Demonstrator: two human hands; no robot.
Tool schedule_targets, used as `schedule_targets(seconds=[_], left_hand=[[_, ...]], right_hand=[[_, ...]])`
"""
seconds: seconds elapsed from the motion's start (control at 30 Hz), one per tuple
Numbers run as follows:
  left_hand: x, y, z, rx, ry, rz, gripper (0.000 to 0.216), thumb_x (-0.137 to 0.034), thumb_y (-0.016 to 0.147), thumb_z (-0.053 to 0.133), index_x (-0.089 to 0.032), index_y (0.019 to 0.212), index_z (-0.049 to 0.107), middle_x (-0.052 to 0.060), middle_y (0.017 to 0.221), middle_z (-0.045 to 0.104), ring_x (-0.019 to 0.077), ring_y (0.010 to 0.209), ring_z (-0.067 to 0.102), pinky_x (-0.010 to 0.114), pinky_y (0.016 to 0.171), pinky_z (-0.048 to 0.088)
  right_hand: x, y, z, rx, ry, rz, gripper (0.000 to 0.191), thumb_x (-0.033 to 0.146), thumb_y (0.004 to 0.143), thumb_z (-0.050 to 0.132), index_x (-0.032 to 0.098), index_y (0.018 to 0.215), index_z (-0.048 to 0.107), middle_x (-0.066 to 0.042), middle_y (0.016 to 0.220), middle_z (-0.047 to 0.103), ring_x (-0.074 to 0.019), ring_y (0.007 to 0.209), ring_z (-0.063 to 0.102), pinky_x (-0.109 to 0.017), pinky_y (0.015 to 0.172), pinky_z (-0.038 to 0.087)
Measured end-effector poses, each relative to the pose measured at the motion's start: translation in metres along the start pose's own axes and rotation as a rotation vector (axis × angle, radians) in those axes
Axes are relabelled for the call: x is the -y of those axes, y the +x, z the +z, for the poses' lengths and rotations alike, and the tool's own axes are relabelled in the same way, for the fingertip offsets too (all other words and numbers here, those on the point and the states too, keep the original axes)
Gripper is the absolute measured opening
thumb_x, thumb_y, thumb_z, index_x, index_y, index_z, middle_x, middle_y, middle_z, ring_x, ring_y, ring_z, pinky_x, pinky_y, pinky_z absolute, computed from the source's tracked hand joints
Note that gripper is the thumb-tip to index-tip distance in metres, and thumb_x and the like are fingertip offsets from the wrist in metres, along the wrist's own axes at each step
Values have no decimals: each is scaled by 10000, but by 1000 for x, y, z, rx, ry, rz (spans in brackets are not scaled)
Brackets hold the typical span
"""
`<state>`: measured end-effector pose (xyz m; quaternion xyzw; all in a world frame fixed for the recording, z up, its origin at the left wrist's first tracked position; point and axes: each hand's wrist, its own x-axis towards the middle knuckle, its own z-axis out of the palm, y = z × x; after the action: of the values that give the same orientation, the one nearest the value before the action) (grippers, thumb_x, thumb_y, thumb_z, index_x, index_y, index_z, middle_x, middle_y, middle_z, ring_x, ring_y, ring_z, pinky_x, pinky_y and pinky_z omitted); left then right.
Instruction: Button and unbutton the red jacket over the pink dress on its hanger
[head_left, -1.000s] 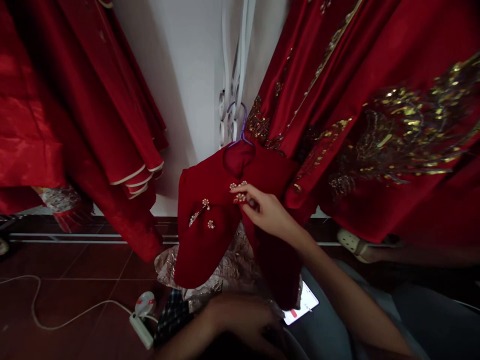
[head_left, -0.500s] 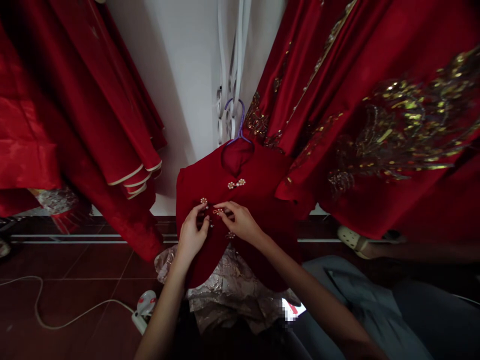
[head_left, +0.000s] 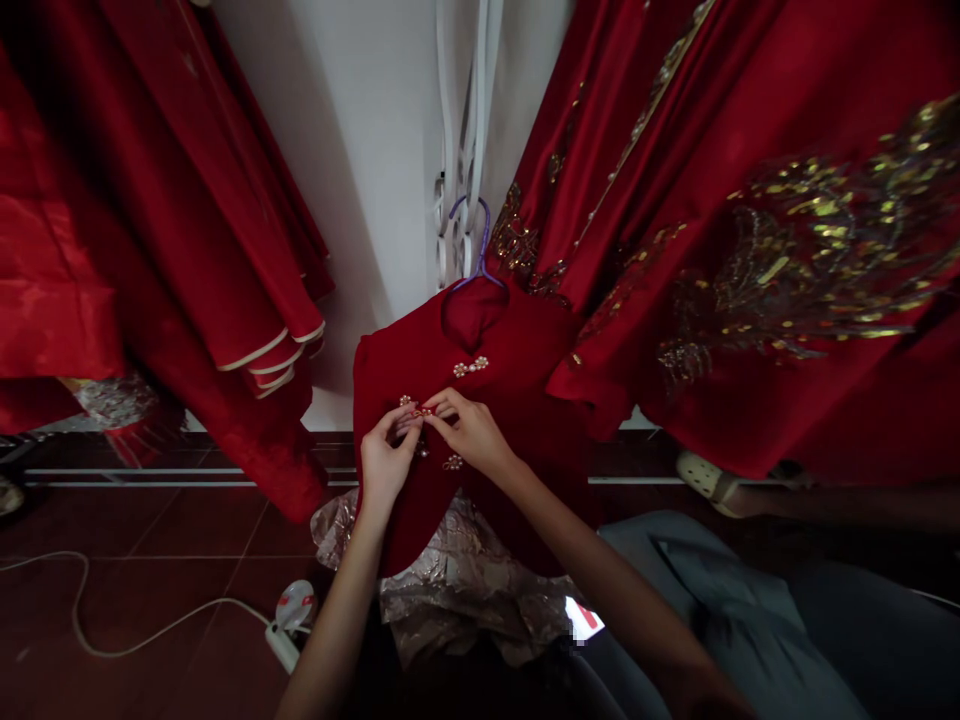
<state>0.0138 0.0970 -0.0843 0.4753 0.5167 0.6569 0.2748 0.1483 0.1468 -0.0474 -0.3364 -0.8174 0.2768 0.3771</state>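
A red garment [head_left: 517, 430] hangs in front of me on a purple hanger [head_left: 481, 262]. Down its front run pearl-beaded flower fasteners; the top fastener [head_left: 471, 367] is joined at the neckline. At the middle fastener [head_left: 423, 413], my left hand [head_left: 385, 468] pinches the left half between thumb and fingers. From the other side my right hand [head_left: 474, 436] grips the right half, so the two halves meet between my fingertips; whether they are hooked together is hidden. Below, the lower right fastener half [head_left: 453, 463] hangs apart from its left counterpart.
Red garments [head_left: 217, 250] hang at left, and a sequined red garment [head_left: 810, 240] at right. Shiny brownish fabric [head_left: 465, 590] lies beneath the garment. A power strip [head_left: 283, 640] with a white cable sits on the tiled floor. Another person's foot in a clog [head_left: 709, 480] shows at right.
My right hand has moved left with its fastener half, drawing the garment's right front toward my left hand. The fingertips of both hands now meet at the middle fastener.
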Motion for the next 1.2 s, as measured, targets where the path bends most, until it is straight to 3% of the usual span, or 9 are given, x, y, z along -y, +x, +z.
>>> schedule_targets(seconds=[0.13, 0.37, 0.5, 0.63, 0.7, 0.8, 0.9, 1.03, 1.2], left_hand=[[-1, 2, 0, -23, 47, 0, 302, -293, 758, 650, -139, 1018, 670, 88, 1018, 709, 187, 891, 687, 345, 874, 545], [6, 7, -4, -18, 129, -3, 253, -278, 767, 632, -152, 976, 700, 66, 942, 729, 180, 840, 694, 323, 833, 552], [11, 13, -6, -23, 117, 22, 170, -268, 772, 623, -150, 870, 696, 65, 894, 722, 168, 820, 687, 305, 818, 544], [12, 5, -6, 50, 16, 41, 334, -225, 810, 570, -173, 1138, 542, 73, 976, 682, 148, 862, 668, 307, 807, 540], [11, -9, -8, 72, 66, 103, 406, -176, 815, 543, -199, 1212, 461, 78, 1060, 637, 147, 948, 635, 317, 849, 523], [10, -34, -13, 119, 314, 186, 367, -129, 790, 544, -220, 1145, 517, 72, 1114, 574, 173, 1042, 568, 347, 912, 483], [13, -51, -16, 180, 539, 190, 336, -138, 790, 550, -228, 1114, 559, 68, 1084, 549, 201, 1036, 547, 367, 914, 466], [22, -49, -15, 211, 635, 183, 262, -176, 848, 499, -228, 1095, 571, 64, 1032, 534, 183, 920, 580, 330, 838, 482], [26, -37, -15, 226, 655, 207, 143, -201, 872, 487, -216, 944, 610, 39, 924, 542, 157, 828, 581, 285, 787, 477]], right_hand=[[-2, 0, 2, 1, -55, -1, 92, 221, 855, 542, 216, 938, 579, -16, 912, 688, -145, 823, 657, -258, 695, 511], [-6, -4, 13, -113, -157, -61, 136, 258, 901, 474, 216, 941, 596, -35, 990, 665, -153, 869, 637, -266, 757, 507], [-9, -3, 20, -162, -92, -50, 136, 287, 890, 487, 215, 943, 590, -40, 972, 664, -149, 851, 638, -260, 740, 520], [-7, -8, 16, -182, 155, 73, 219, 328, 878, 498, 213, 1064, 507, -48, 966, 662, -148, 854, 656, -238, 644, 540], [-2, -19, 7, -120, 205, 142, 202, 328, 889, 470, 212, 1049, 512, -44, 941, 665, -146, 824, 663, -234, 620, 537], [6, -43, -9, 15, 90, 199, 182, 305, 906, 428, 214, 948, 580, -28, 862, 669, -142, 745, 657, -247, 633, 520], [4, -67, -15, -3, -143, 263, 163, 267, 876, 486, 193, 982, 587, -46, 847, 657, -167, 758, 641, -295, 714, 495], [-15, -85, -8, -21, -362, 365, 295, 278, 803, 603, 157, 1068, 553, -82, 873, 617, -200, 777, 618, -328, 741, 470], [-24, -85, 4, 3, -383, 380, 162, 281, 787, 625, 184, 904, 571, -62, 871, 579, -185, 762, 604, -301, 715, 454]])
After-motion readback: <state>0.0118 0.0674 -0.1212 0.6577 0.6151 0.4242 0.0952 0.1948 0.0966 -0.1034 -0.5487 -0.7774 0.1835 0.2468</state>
